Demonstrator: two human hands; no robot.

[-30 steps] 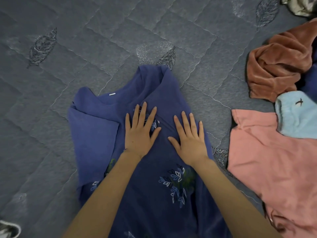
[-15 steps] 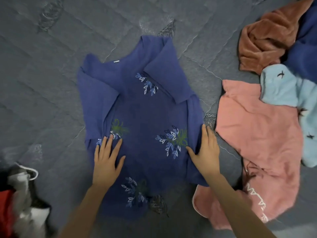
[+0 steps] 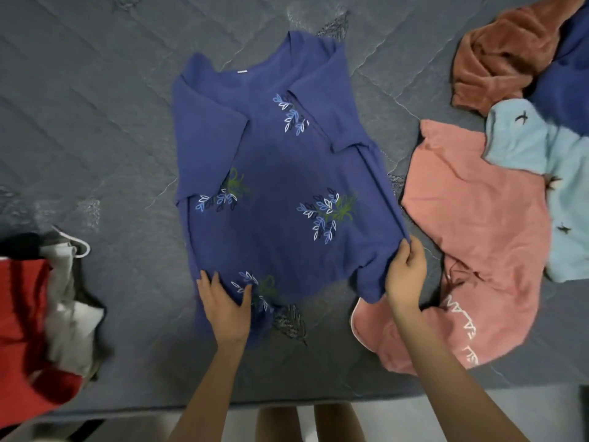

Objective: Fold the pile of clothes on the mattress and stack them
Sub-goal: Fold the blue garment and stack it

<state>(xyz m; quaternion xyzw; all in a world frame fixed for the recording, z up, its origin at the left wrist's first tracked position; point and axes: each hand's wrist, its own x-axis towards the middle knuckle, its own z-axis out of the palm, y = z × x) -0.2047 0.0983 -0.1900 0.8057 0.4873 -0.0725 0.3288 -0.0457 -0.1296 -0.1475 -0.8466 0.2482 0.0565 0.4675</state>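
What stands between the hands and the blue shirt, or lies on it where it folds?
Nothing visible. The left hand rests on the blue shirt at its lower left edge; the right hand pinches its right edge. Nothing lies on the shirt; the pink garment lies beside it, to the right.

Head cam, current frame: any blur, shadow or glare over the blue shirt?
Head view: soft overall, with the worst smear on the red and grey pile at left. A dark shadow sits in the middle of the blue shirt, and there is no glare. Wide-angle bend curves the mattress edge at the bottom.
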